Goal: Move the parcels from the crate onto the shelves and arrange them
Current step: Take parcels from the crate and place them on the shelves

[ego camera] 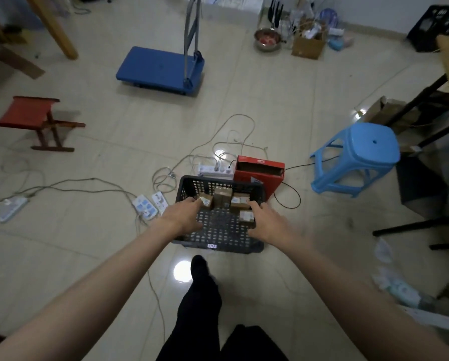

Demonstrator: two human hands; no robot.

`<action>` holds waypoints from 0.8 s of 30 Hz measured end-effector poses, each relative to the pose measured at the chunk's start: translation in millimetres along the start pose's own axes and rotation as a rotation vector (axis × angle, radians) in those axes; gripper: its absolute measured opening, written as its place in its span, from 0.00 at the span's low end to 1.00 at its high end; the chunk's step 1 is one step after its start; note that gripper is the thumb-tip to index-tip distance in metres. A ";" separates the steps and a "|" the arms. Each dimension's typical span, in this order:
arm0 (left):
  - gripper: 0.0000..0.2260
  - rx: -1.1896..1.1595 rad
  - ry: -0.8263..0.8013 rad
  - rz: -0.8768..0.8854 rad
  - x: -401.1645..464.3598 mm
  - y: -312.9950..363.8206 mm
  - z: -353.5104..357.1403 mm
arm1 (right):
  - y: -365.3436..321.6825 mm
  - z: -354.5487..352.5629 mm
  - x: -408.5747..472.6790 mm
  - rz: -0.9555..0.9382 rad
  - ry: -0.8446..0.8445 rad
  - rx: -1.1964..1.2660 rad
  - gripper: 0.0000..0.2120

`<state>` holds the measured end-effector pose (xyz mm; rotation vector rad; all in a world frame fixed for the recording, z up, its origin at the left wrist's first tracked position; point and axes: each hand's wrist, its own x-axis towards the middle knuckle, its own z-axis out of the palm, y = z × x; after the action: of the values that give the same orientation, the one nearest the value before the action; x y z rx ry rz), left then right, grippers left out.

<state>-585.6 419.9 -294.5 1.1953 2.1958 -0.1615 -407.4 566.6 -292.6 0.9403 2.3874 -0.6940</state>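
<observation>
Forearms: both bare arms reach forward and down from the lower corners, meeting over the crate.
Leg: one dark trouser leg (205, 295) stands on the floor (88, 256) just before the crate; the foot is hard to make out.
Left hand (184, 214): it is over the left part of the crate, back of the hand up. The fingertips curl on the leftmost parcel (205, 201), so its grip pinches this parcel at the near edge.
Right hand (266, 225): it is over the right part of the crate, back up, fingers bent downward. The fingertips touch or almost touch the parcel at the right wall (246, 217); I cannot tell if its grip holds it, the picture is blurred there.
Crate (218, 238): black plastic with holes, on the floor, a small white tag on the near wall.
Parcels: brown small boxes with labels, all inside the crate, mostly along the far wall; middle parcels (231, 199) stand close together.
Behind crate: red box (260, 173) touches the far right corner; white power strip (215, 169) beside it.
Hidden: the near rim of the crate is partly covered by both wrists.
</observation>
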 end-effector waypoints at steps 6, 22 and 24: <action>0.25 -0.093 -0.115 -0.001 92.5 -26.7 -4.5 | -2.8 3.1 89.1 0.064 -0.042 0.135 0.34; 0.23 -0.748 -0.307 -0.264 344.1 -75.2 159.4 | 88.7 143.5 362.7 0.377 -0.208 0.764 0.27; 0.25 -0.827 -0.287 -0.310 382.5 -82.6 191.9 | 100.2 172.3 402.3 0.434 -0.210 0.900 0.26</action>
<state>-712.3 571.8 -682.9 0.3469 1.8644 0.3942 -554.6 717.9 -688.8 1.5605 1.5540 -1.6240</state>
